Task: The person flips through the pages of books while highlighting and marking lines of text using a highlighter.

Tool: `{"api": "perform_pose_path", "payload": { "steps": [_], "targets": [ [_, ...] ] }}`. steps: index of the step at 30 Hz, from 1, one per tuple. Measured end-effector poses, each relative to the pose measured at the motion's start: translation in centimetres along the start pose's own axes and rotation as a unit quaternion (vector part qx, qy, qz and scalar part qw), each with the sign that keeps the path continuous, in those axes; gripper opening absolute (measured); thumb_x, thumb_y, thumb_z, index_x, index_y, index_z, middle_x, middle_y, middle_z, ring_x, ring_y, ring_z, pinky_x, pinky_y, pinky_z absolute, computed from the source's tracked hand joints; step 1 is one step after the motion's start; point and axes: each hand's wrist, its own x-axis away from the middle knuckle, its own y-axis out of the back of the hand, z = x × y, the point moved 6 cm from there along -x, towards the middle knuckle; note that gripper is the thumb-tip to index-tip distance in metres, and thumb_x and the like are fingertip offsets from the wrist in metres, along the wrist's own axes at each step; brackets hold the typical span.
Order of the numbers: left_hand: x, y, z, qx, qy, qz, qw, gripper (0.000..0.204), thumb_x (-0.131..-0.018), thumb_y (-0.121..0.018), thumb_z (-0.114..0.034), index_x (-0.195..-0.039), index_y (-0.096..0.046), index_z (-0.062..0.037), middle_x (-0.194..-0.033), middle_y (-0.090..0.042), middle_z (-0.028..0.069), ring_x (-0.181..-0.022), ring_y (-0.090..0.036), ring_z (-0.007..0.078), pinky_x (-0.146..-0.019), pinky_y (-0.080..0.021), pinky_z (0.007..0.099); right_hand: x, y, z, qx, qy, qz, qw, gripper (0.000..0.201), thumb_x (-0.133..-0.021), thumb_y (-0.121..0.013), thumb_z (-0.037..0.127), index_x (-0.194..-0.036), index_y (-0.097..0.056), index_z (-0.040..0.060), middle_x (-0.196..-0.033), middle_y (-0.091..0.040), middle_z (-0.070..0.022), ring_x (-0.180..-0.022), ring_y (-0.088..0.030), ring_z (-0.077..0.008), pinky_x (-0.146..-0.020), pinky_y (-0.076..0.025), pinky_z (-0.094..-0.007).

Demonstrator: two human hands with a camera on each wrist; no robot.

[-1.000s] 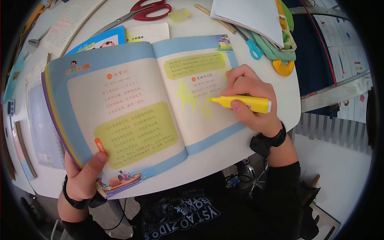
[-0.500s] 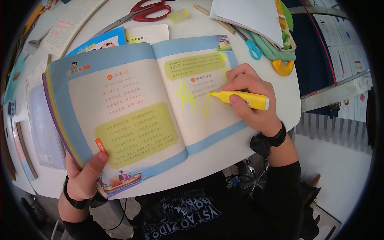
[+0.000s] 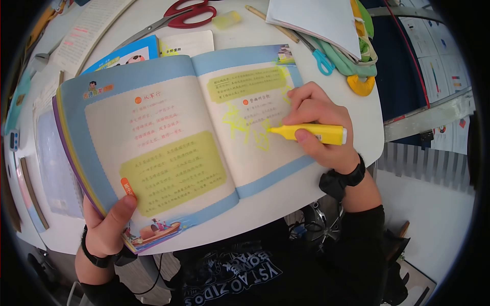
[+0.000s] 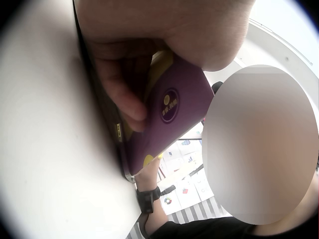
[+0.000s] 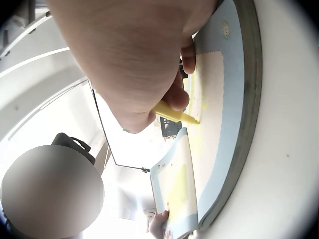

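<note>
An open book with blue-bordered pages lies across the table's front. My left hand grips its lower left corner, thumb on the page; in the left wrist view the fingers bend under the purple cover. Between thumb and fingers, my right hand pinches a yellow highlighter. Its tip is at the right page, beside the printed poem, among bright yellow scribbles. From the right wrist, the highlighter slants down to the paper, its rear end hidden by the hand.
Red-handled scissors, a yellowish block and other books lie beyond the open book. At the back right are a wooden stick, blue-handled scissors, white paper and a green pouch. A clear plastic folder lies at left.
The highlighter tip moves slightly up and then back down on the right page, the right hand shifting with it. The left hand keeps its grip on the book.
</note>
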Motion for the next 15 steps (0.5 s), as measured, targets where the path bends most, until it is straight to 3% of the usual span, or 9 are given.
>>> {"api": "perform_pose_path", "payload": {
  "steps": [7, 10, 15],
  "targets": [
    [0.02, -0.4, -0.48, -0.014, -0.054, 0.021, 0.998, 0.047, -0.099, -0.064, -0.009, -0.143, -0.054, 0.0038, -0.134, -0.068, 0.0162, -0.119, -0.067, 0.0233, -0.101, -0.053, 0.038, -0.07, -0.21, 0.15, -0.011, -0.019, 0.023, 1.0, 0.018, -0.075, -0.074, 0.004, -0.093, -0.075, 0.0032, -0.092, -0.065, -0.0105, -0.091, -0.062, -0.0224, -0.077, -0.052, -0.03],
    [0.11, -0.15, -0.05, -0.007, -0.001, -0.005, 1.0, 0.053, -0.094, -0.073, -0.011, -0.142, -0.055, 0.0022, -0.13, -0.07, 0.0137, -0.115, -0.068, 0.0223, -0.1, -0.053, 0.0363, 0.06, -0.23, 0.05, -0.01, -0.012, 0.015, 1.0, 0.018, -0.076, -0.074, 0.004, -0.093, -0.075, 0.0028, -0.092, -0.065, -0.0105, -0.091, -0.062, -0.0222, -0.077, -0.052, -0.03],
    [0.15, -0.05, -0.39, -0.018, 0.016, 0.012, 1.0, 0.05, -0.096, -0.068, -0.009, -0.142, -0.054, 0.0034, -0.132, -0.069, 0.0156, -0.117, -0.068, 0.0233, -0.1, -0.053, 0.0374, 0.05, -0.16, 0.2, -0.019, -0.001, 0.018, 1.0, 0.016, -0.077, -0.073, 0.004, -0.093, -0.074, 0.0021, -0.089, -0.065, -0.01, -0.092, -0.062, -0.0228, -0.078, -0.052, -0.0307]
  ]
}}
